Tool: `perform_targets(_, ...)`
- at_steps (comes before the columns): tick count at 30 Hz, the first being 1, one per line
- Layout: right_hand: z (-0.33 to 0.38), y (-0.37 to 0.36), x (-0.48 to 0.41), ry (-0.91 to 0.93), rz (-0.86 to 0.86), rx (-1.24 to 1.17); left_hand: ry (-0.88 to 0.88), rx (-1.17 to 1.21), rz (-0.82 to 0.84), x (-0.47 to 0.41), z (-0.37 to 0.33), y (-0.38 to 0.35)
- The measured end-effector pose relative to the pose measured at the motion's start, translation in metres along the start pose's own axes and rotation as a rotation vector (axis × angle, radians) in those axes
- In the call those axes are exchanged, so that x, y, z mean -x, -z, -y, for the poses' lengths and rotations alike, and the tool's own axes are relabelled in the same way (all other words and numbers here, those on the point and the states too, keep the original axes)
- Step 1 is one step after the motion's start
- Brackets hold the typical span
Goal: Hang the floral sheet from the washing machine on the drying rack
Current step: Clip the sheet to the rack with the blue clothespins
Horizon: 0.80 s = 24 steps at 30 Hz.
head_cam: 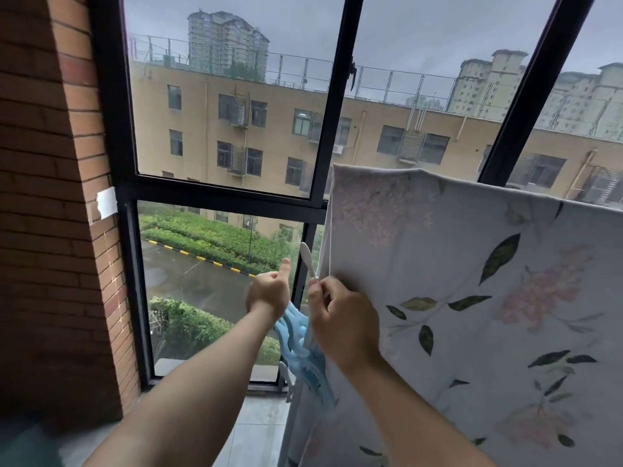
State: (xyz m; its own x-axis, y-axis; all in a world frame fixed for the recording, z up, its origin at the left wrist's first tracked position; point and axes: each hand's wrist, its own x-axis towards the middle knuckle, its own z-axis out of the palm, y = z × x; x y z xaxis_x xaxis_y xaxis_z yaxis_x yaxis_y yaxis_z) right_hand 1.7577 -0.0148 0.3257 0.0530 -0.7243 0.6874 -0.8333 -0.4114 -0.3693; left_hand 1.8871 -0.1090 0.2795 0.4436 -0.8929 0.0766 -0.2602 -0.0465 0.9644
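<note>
Head view: the floral sheet (472,298) fills the side of the picture from 2 o'clock down to 5 o'clock. It hangs flat, with its top edge folded over a support that the cloth itself hides. Its left edge drops straight down through the centre of the frame.

The right hand (340,315) is at that left edge, just below centre. Its thumb and fingers are curled and pinch the lower end of a white peg (308,261), which sticks up toward 12 o'clock beside the hem. The back of this hand lies against the sheet.

The left hand (269,291) is just beside it, at 9 o'clock of the right hand. Its fingers are curled into the palm and its thumb points up. A bunch of blue pegs (300,335) hangs between the two wrists, starting right under the heel of the left hand. Whether that hand has hold of them cannot be told.

Behind both hands is a black-framed window (222,193), with a beige building (276,136) outside. A brick wall (50,197) stands at 9 o'clock, and a grey tiled floor (256,429) shows at 6 o'clock.
</note>
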Motion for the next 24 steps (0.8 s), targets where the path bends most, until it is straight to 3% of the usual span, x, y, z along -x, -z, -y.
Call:
perform_targets(6,-0.008,0.008,-0.001,-0.005,0.007,-0.040,0.253,0.085,-0.287,-0.003,-0.015,0.025)
perform_targets(10,-0.010,0.015,-0.001,-0.007,0.044,-0.059,0.307,0.107,-0.346,0.003,-0.018,0.034)
perform_targets(14,-0.010,0.022,-0.002,0.028,0.050,-0.074,0.318,0.281,-0.406,0.010,-0.035,0.044)
perform_targets(19,-0.006,0.039,-0.014,0.118,-0.050,-0.180,0.125,0.338,-0.573,0.018,-0.092,0.083)
perform_targets(24,0.003,0.056,-0.029,0.176,-0.140,-0.321,-0.258,0.249,-0.648,0.055,-0.167,0.115)
